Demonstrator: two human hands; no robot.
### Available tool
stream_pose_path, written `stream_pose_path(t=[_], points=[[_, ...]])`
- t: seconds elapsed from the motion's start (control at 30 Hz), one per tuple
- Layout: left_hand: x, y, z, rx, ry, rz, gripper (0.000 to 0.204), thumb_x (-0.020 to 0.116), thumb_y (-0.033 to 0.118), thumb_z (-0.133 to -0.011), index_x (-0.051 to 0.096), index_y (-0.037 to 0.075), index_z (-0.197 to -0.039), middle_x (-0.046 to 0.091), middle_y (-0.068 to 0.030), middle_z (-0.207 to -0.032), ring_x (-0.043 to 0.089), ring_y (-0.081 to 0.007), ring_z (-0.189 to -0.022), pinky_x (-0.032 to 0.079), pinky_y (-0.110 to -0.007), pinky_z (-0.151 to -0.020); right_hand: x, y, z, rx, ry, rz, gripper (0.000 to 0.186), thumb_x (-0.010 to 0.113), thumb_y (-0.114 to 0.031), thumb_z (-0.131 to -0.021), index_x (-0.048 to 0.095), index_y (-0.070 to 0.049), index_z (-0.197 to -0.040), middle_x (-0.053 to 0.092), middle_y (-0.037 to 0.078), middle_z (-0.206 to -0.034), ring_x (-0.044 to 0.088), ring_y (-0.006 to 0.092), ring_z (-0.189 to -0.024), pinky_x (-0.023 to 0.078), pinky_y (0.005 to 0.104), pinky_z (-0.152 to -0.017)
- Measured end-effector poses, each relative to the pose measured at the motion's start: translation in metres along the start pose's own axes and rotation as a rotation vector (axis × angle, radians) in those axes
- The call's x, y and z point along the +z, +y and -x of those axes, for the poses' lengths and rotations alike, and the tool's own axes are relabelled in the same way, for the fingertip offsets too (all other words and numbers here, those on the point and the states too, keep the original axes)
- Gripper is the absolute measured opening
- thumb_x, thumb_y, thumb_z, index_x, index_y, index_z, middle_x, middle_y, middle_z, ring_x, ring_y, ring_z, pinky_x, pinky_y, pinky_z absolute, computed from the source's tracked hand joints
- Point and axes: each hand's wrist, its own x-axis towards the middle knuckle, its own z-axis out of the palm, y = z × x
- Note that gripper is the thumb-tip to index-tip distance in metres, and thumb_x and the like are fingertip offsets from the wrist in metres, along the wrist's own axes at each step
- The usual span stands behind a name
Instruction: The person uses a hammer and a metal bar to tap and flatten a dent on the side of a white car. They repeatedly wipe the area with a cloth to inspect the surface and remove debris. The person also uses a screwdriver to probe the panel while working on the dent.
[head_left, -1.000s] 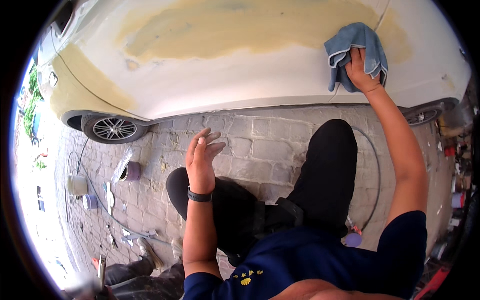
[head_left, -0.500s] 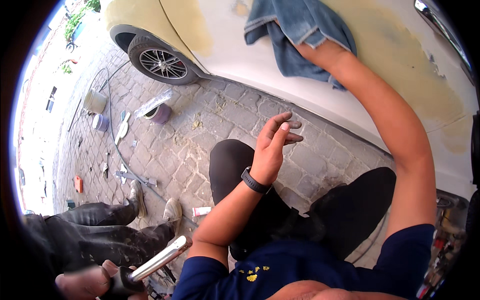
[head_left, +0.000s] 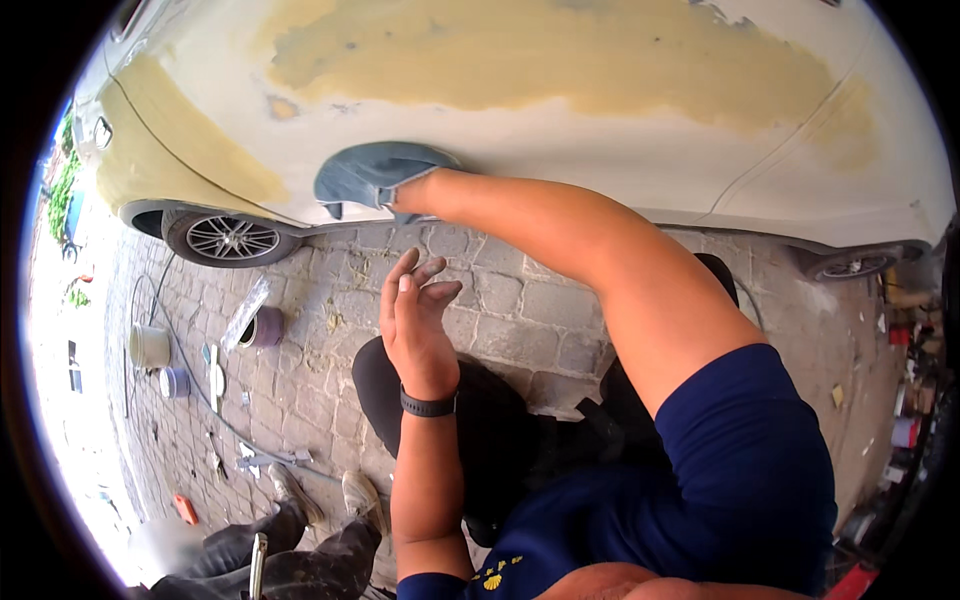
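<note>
My right hand [head_left: 420,193], mostly hidden under a blue-grey cloth [head_left: 365,180], presses that cloth on the lower door of a white car [head_left: 560,150] behind the front wheel arch, my forearm stretched across to the left. Pale yellow patches [head_left: 520,55] cover parts of the door and fender. My left hand [head_left: 420,315] is raised over my knee, short of the car, with dusty fingers apart and slightly bent, holding nothing; a dark watch [head_left: 427,407] is on its wrist.
On the pavers [head_left: 500,295] at left lie buckets [head_left: 148,347], a white spreader [head_left: 216,380], a hose [head_left: 250,443] and small tools. A co-worker's legs and shoes [head_left: 300,500] are at lower left. A wheel [head_left: 230,238] sits under the fender; assorted clutter [head_left: 905,360] lines the right side.
My right hand has swept the cloth leftward along the door from its right part toward the front fender. My left hand stays raised. The view swung aside and back.
</note>
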Motion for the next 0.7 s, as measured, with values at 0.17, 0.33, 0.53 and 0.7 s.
stream_pose_path(t=[0.17, 0.33, 0.53, 0.7], points=[[0.028, -0.006, 0.010, 0.048, -0.128, -0.130, 0.046, 0.046, 0.023, -0.108, 0.050, -0.005, -0.144, 0.068, -0.0169, -0.121, 0.068, -0.0203, -0.095, 0.053, -0.035, -0.092, -0.103, 0.125, 0.208, 0.001, -0.112, 0.311, 0.052, 0.062, -0.036, -0.091, 0.060, -0.015, -0.139, 0.059, 0.016, -0.144, 0.057, 0.0336, -0.130, 0.045, 0.0456, -0.110], [0.018, -0.014, 0.009, -0.027, -0.110, -0.159, 0.047, 0.046, 0.026, -0.109, 0.048, -0.004, -0.145, 0.066, -0.0166, -0.124, 0.066, -0.0209, -0.097, 0.051, -0.035, -0.092, -0.321, 0.124, 0.351, 0.070, -0.083, 0.701, 0.047, 0.062, -0.034, -0.095, 0.063, -0.016, -0.138, 0.061, 0.012, -0.144, 0.057, 0.0336, -0.132, 0.043, 0.0443, -0.115], [0.009, -0.032, 0.003, -0.014, -0.120, -0.224, 0.044, 0.050, 0.028, -0.108, 0.053, 0.001, -0.142, 0.070, -0.0148, -0.119, 0.070, -0.0219, -0.095, 0.054, -0.036, -0.091, -0.441, 0.042, 0.467, 0.726, 0.394, 1.357, 0.038, 0.060, -0.017, -0.097, 0.065, -0.012, -0.134, 0.070, 0.014, -0.120, 0.067, 0.0347, -0.110, 0.053, 0.0445, -0.093], [0.021, -0.057, -0.005, -0.078, -0.122, -0.190, 0.043, 0.053, 0.030, -0.106, 0.056, 0.002, -0.139, 0.071, -0.0149, -0.118, 0.070, -0.0215, -0.091, 0.055, -0.036, -0.089, -0.511, 0.046, 0.554, 0.933, 1.613, -0.229, 0.029, 0.067, -0.019, -0.101, 0.061, 0.000, -0.121, 0.069, 0.010, -0.105, 0.068, 0.0238, -0.096, 0.057, 0.0384, -0.081]])
